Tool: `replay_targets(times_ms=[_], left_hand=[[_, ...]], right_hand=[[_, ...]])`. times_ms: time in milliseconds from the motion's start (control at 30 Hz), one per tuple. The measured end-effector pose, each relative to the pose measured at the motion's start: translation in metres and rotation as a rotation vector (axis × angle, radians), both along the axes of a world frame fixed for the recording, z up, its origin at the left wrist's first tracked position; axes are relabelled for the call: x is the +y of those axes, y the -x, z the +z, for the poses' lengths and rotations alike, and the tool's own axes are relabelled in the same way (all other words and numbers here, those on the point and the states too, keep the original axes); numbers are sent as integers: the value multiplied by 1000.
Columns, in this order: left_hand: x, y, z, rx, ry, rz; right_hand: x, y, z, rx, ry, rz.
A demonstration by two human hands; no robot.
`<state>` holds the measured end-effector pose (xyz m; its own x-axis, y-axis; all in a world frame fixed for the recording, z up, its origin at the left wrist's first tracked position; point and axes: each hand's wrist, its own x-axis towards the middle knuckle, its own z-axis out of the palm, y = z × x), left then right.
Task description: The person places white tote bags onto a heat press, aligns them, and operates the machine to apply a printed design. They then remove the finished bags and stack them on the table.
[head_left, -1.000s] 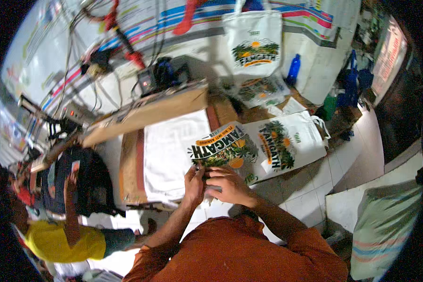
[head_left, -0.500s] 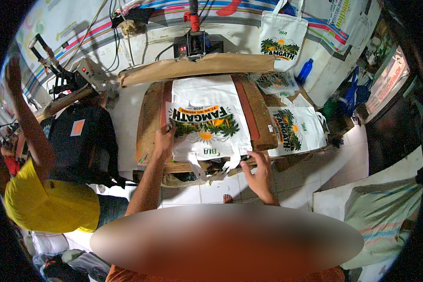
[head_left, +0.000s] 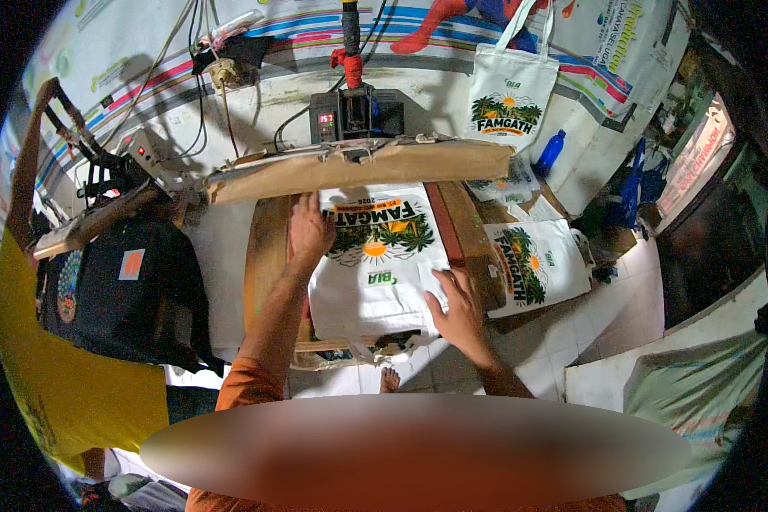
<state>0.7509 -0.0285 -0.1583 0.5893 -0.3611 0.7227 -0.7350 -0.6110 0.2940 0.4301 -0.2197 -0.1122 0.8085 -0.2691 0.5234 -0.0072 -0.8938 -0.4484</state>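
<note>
On board, seemingly flat tote

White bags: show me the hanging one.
The upper-right bag, upright against the wall; the middle bag lies flat between left hand and right hand; the lower-right bag lies flat too.

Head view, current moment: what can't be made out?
In the head view:
White tote bag: far edge hidden by the raised press plate.
Print on it: left edge partly covered by the left hand.
Hanging bag: handle tops cut off by the upper edge.
Orange shirt: front masked by a blurred oval.
</note>
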Motion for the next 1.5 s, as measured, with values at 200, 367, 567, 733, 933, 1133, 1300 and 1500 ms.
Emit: replay_targets(times_ms=[200, 367, 567, 733, 933, 1133, 1300, 1500], left_hand=[[-44, -50, -23, 197, -473, -93], [-43, -55, -36, 41, -323, -5], [-3, -23, 2, 276, -444, 44], [33, 87, 6, 126, -392, 36], [48, 152, 6, 319, -394, 79], [46, 153, 0, 311, -425, 103], [47, 156, -4, 287, -361, 111], [46, 153, -8, 287, -290, 104]], right_hand=[[-19, -91, -22, 102, 299, 171], [-34, -108, -35, 214, 253, 204], [-38, -116, -34, 172, 262, 199], [-33, -107, -23, 120, 219, 190], [-33, -68, -8, 209, 189, 131], [-40, -56, -17, 187, 187, 140], [-43, -55, -20, 219, 208, 170], [-43, -55, -19, 206, 216, 157]])
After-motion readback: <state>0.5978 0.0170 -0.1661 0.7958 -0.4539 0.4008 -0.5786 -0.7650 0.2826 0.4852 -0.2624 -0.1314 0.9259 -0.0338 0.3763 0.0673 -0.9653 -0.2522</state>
